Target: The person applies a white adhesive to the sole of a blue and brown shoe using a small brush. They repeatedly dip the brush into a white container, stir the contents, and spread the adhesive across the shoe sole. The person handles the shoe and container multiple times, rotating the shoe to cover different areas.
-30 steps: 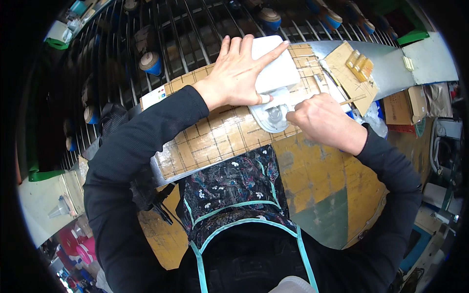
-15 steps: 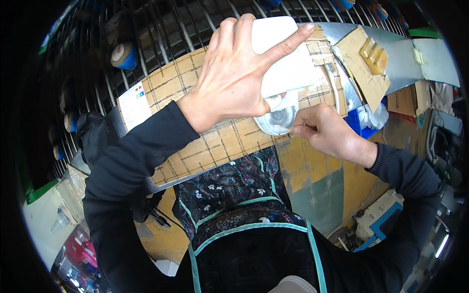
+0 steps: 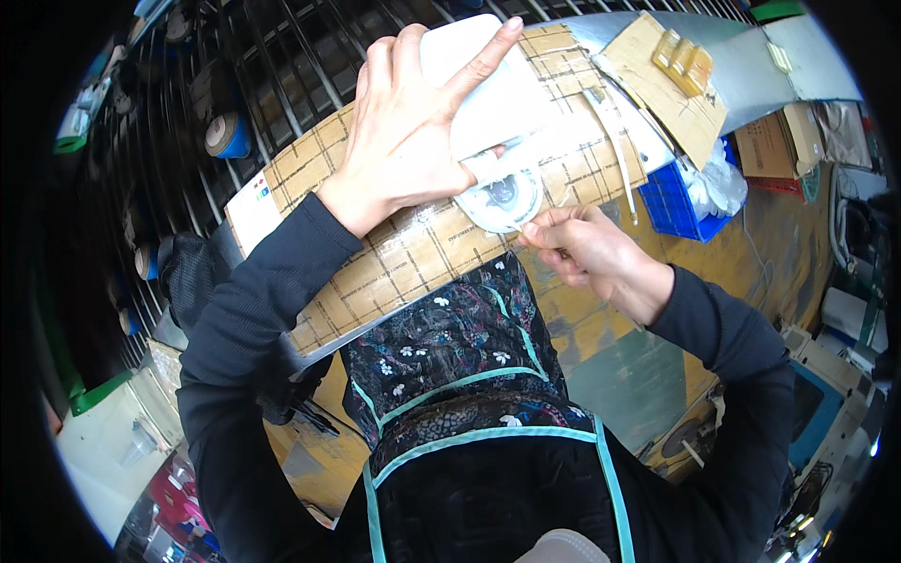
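Note:
A white plastic piece [image 3: 511, 108] with rounded corners lies over the tape-covered cardboard [image 3: 404, 263]. Its near end carries a round, clear or whitish ring-shaped part [image 3: 505, 197]. My left hand [image 3: 404, 141] spans the white piece from the left, its index finger stretched across the top and its thumb by the ring; the other fingertips reach behind the far edge. At the ring's near right rim, my right hand [image 3: 591, 249] is closed in a pinch. Whatever sits between those fingertips is too small to make out.
A thin white strip [image 3: 619, 155] hangs over the cardboard's right edge. Beyond it lie a loose cardboard flap [image 3: 648, 80] with yellowish blocks [image 3: 683, 64] and a blue crate [image 3: 671, 202] of clear plastic bags. Metal rollers [image 3: 291, 56] run along the far side.
The whole view has shifted, so the work appears further left. My right hand has moved along the ring's rim toward me and turned, showing more of its fingers. My left hand keeps its hold.

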Demonstrator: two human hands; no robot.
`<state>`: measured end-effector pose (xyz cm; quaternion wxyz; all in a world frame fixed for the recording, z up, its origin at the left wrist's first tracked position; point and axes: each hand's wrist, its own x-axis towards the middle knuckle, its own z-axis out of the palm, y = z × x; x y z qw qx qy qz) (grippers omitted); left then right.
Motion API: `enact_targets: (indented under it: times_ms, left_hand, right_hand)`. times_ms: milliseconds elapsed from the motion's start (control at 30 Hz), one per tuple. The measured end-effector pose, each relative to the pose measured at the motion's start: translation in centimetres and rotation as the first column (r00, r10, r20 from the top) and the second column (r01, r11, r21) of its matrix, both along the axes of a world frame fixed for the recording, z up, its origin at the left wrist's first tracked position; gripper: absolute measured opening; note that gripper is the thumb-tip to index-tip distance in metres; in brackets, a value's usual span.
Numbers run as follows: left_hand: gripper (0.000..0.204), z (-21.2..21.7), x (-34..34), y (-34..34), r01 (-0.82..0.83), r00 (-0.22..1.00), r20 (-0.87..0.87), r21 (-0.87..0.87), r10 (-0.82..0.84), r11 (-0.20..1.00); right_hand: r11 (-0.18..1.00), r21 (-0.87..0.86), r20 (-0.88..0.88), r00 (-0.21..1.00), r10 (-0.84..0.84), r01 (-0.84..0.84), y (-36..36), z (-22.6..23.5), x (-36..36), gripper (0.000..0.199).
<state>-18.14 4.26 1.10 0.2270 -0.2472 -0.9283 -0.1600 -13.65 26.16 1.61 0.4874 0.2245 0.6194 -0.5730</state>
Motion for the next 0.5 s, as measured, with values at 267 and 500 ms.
enact_targets:
  times_ms: [267,500]
  left_hand:
    - [0.101,0.3,0.1,0.2,-0.019,0.999,0.033,-0.032,0.020,0.999]
    - [0.102,-0.1,0.0,0.1,-0.015,1.000,0.020,-0.039,0.016,0.999]
  right_hand:
    - [0.939,-0.258,0.163,0.968,-0.189,0.227,-0.1,-2.5,2.0,0.015]
    - [0.650,-0.530,0.375,0.838,-0.396,0.544,-1.1,-6.4,4.9,0.013]
